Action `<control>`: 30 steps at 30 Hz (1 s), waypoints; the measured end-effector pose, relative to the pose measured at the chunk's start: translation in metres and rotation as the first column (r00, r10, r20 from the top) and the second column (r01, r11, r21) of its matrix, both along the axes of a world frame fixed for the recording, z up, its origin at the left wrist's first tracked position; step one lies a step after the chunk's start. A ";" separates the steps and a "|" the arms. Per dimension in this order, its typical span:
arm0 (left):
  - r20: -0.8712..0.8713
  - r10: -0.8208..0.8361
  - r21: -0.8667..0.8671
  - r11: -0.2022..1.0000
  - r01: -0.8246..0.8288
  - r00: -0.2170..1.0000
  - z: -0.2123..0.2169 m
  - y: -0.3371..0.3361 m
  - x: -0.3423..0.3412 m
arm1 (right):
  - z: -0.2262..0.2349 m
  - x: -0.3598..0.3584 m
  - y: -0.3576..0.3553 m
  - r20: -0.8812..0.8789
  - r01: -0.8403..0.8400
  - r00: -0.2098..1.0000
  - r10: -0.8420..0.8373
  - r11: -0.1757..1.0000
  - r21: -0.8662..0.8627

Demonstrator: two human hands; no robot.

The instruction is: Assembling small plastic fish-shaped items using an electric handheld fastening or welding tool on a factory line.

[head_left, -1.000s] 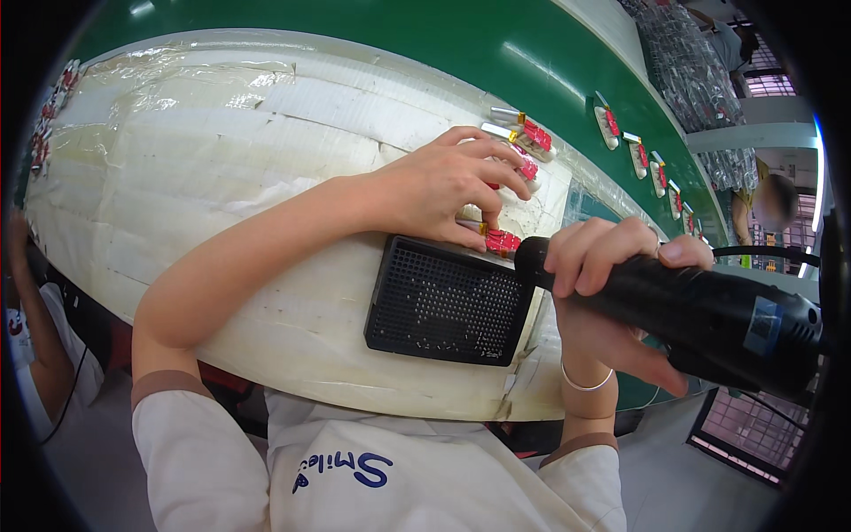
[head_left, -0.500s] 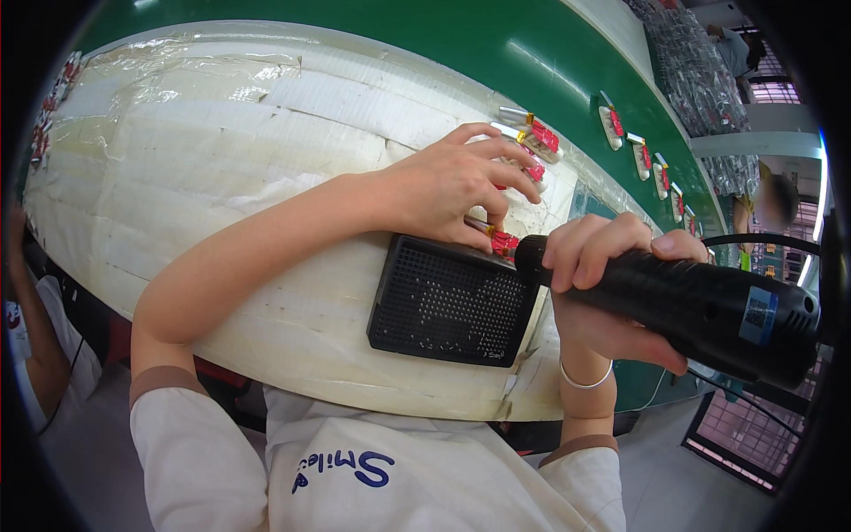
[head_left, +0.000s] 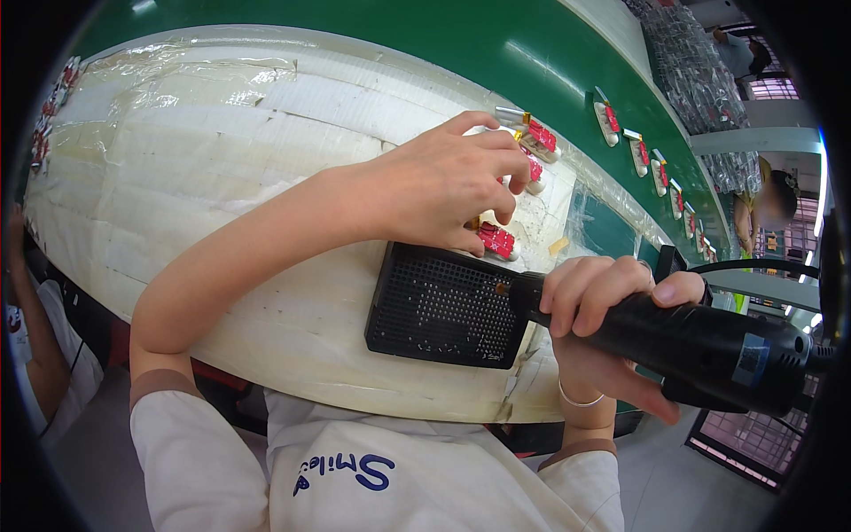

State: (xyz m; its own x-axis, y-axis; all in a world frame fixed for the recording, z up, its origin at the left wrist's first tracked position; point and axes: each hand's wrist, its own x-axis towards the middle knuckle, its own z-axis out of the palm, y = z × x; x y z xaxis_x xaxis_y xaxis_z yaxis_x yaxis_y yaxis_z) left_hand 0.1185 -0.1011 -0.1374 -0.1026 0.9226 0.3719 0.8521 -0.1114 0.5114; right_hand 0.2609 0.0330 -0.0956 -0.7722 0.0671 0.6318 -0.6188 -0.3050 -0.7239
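Observation:
In my right hand (head_left: 612, 310) is a thick black electric screwdriver (head_left: 691, 346), fingers wrapped round its body. Its front end points left, over the right part of a black perforated tray (head_left: 381, 310) that holds many small silver screws. My left hand (head_left: 452, 182) reaches across from the left with its fingers bent. Thumb and index finger close around the left end of a small red-and-white part (head_left: 498, 241), just beyond the tray's far edge; the pinched end is mostly hidden. Another such part (head_left: 534, 170) lies by the fingertips, and one more (head_left: 541, 140) sits farther back.
Taped white sheeting (head_left: 222, 133) covers the near worktop. Beyond it, several similar red-and-white parts (head_left: 640, 155) stand in a row on the green surface (head_left: 425, 35). Clear plastic packs (head_left: 696, 80) are heaped at the far right. Another person's arm (head_left: 40, 355) shows at the left edge.
The screwdriver's front end has moved down and left, from beside the red-and-white part to over the screw tray. My left hand has shifted slightly left, and more of the part shows.

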 end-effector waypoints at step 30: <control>0.030 0.072 -0.140 0.988 -0.067 0.997 0.000 -0.001 0.010 | 0.004 -0.019 0.017 -0.027 0.114 0.993 -0.112 0.989 0.094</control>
